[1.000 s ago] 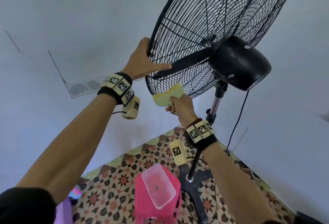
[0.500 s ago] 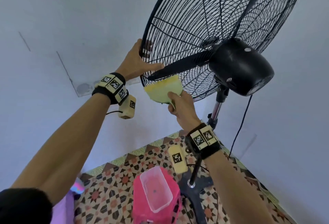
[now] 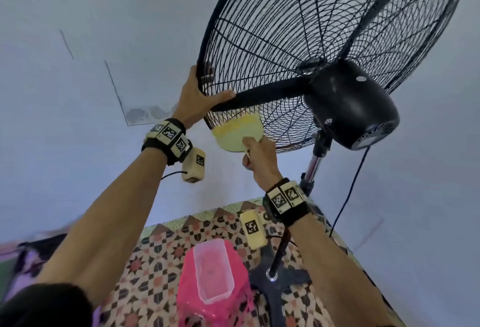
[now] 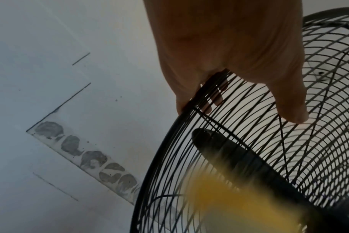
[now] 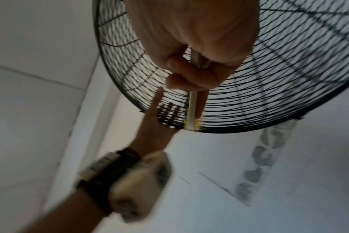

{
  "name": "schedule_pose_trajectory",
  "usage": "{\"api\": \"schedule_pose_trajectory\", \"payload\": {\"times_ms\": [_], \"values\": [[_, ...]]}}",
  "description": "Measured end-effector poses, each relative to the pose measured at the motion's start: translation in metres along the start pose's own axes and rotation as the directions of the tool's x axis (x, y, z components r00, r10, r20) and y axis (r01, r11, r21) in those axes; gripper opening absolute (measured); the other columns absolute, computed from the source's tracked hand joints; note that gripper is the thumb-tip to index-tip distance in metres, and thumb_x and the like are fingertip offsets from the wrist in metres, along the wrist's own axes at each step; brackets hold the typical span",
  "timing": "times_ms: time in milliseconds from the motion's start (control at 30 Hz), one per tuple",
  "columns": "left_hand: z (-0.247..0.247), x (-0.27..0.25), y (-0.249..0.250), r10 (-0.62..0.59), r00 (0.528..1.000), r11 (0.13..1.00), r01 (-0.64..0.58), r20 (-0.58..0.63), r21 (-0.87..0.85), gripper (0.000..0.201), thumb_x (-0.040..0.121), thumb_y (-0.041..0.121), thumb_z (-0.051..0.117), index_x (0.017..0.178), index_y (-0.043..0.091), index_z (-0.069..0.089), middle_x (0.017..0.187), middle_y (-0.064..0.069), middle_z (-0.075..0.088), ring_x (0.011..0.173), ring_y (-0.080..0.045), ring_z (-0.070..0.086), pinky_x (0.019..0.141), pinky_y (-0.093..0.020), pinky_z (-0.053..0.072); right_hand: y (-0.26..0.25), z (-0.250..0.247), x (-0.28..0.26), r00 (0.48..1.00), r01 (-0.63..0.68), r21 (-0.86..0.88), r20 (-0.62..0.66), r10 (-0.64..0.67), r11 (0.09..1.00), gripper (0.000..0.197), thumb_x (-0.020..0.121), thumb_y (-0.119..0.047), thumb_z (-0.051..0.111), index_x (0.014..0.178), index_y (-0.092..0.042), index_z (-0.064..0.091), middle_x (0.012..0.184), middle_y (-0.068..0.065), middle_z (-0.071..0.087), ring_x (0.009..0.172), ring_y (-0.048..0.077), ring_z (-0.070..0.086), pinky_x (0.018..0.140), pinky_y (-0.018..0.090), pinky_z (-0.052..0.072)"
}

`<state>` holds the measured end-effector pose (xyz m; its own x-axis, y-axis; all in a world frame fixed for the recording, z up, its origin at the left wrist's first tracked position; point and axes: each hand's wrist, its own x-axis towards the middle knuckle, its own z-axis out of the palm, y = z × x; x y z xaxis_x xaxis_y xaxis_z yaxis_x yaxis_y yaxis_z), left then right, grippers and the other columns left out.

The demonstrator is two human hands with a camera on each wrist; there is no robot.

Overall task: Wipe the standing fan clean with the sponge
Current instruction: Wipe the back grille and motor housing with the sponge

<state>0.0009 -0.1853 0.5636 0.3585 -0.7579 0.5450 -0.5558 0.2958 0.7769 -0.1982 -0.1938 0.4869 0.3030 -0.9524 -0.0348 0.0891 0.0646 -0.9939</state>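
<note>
Pressing upward edge-first, the sponge (image 3: 237,133) meets the tilted fan's grille (image 3: 298,41).

No legible text, brand, number or sign is found in any view. Only black-and-white square code markers are seen, printed on the cream wristband blocks (image 3: 170,136) of the left wrist and on those (image 3: 284,196) of the right wrist; no characters can be read from them.
</note>
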Motion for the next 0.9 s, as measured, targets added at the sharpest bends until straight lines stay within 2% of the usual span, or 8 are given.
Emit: {"api": "schedule_pose_trajectory", "payload": {"times_ms": [133, 300, 367, 467, 533, 733, 800, 900], "values": [[-0.001, -0.006, -0.001, -0.032, 0.999, 0.999, 0.032, -0.005, -0.019, 0.099, 0.066, 0.066, 0.088, 0.143, 0.024, 0.042, 0.141, 0.007, 0.054, 0.130, -0.012, 0.055, 0.112, -0.046, 0.047, 0.017, -0.016, 0.007, 0.996, -0.034, -0.118, -0.084, 0.024, 0.992, 0.006, 0.096, -0.008, 0.053, 0.100, -0.007, 0.057, 0.085, 0.010, 0.062, 0.036, 0.011, 0.052, 0.038, 0.021, 0.034], [0.003, -0.007, -0.008, -0.082, 0.996, 0.997, 0.082, -0.017, -0.004, 0.102, 0.061, 0.066, 0.092, 0.140, 0.026, 0.042, 0.139, 0.012, 0.054, 0.129, -0.014, 0.055, 0.109, -0.049, 0.050, -0.025, -0.002, 0.012, 0.995, 0.097, 0.002, 0.024, -0.097, 0.995, 0.003, 0.096, -0.007, 0.056, 0.093, -0.007, 0.057, 0.070, 0.004, 0.060, 0.037, 0.014, 0.049, 0.041, 0.022, 0.033], [0.005, -0.003, -0.011, -0.092, 0.996, 0.996, 0.091, -0.016, -0.010, 0.103, 0.060, 0.067, 0.092, 0.141, 0.027, 0.043, 0.138, 0.013, 0.054, 0.129, -0.014, 0.056, 0.109, -0.049, 0.049, -0.024, -0.007, 0.013, 0.997, 0.075, 0.001, 0.031, -0.075, 0.997, 0.003, 0.096, -0.008, 0.056, 0.094, -0.009, 0.058, 0.071, 0.002, 0.059, 0.038, 0.013, 0.047, 0.042, 0.025, 0.033], [0.003, 0.004, -0.012, -0.082, 0.997, 0.997, 0.082, 0.010, -0.015, 0.101, 0.059, 0.069, 0.091, 0.139, 0.030, 0.042, 0.140, 0.012, 0.053, 0.130, -0.016, 0.055, 0.109, -0.052, 0.049, -0.001, -0.018, 0.015, 0.999, -0.001, -0.096, -0.046, -0.003, 0.995, 0.014, 0.095, -0.007, 0.052, 0.106, -0.004, 0.060, 0.083, 0.010, 0.062, 0.036, 0.011, 0.050, 0.038, 0.021, 0.033], [0.001, 0.010, -0.011, -0.069, 0.997, 0.997, 0.070, 0.033, -0.014, 0.098, 0.061, 0.065, 0.090, 0.138, 0.032, 0.040, 0.143, 0.010, 0.052, 0.130, -0.015, 0.055, 0.110, -0.052, 0.049, 0.001, -0.019, 0.017, 0.995, -0.004, -0.113, -0.095, -0.007, 0.994, 0.020, 0.095, -0.007, 0.049, 0.113, -0.002, 0.058, 0.086, 0.011, 0.062, 0.035, 0.010, 0.052, 0.037, 0.020, 0.033], [-0.006, 0.034, -0.016, -0.041, 0.996, 0.999, 0.038, 0.082, 0.035, 0.099, 0.065, 0.063, 0.091, 0.141, 0.023, 0.043, 0.141, 0.008, 0.054, 0.129, -0.014, 0.055, 0.112, -0.048, 0.046, -0.038, 0.005, 0.030, 0.988, 0.131, -0.036, -0.079, -0.133, 0.991, 0.007, 0.095, -0.008, 0.053, 0.099, -0.006, 0.058, 0.070, 0.006, 0.061, 0.036, 0.015, 0.051, 0.039, 0.021, 0.032], [-0.007, 0.040, -0.018, -0.047, 0.993, 0.999, 0.043, 0.108, 0.033, 0.102, 0.062, 0.066, 0.091, 0.141, 0.022, 0.043, 0.140, 0.006, 0.055, 0.129, -0.015, 0.056, 0.111, -0.050, 0.047, -0.029, 0.002, 0.029, 0.991, 0.090, -0.063, -0.098, -0.096, 0.994, 0.007, 0.095, -0.010, 0.054, 0.099, -0.005, 0.057, 0.075, 0.008, 0.061, 0.037, 0.014, 0.050, 0.039, 0.021, 0.032], [-0.007, 0.042, -0.022, -0.044, 0.991, 0.999, 0.044, 0.124, 0.006, 0.105, 0.059, 0.068, 0.091, 0.140, 0.023, 0.042, 0.140, 0.006, 0.054, 0.129, -0.017, 0.056, 0.110, -0.052, 0.048, -0.010, 0.001, 0.034, 0.986, 0.015, -0.090, -0.162, -0.029, 0.996, 0.018, 0.095, -0.008, 0.051, 0.108, 0.000, 0.060, 0.086, 0.012, 0.064, 0.036, 0.012, 0.053, 0.038, 0.020, 0.034]]}}
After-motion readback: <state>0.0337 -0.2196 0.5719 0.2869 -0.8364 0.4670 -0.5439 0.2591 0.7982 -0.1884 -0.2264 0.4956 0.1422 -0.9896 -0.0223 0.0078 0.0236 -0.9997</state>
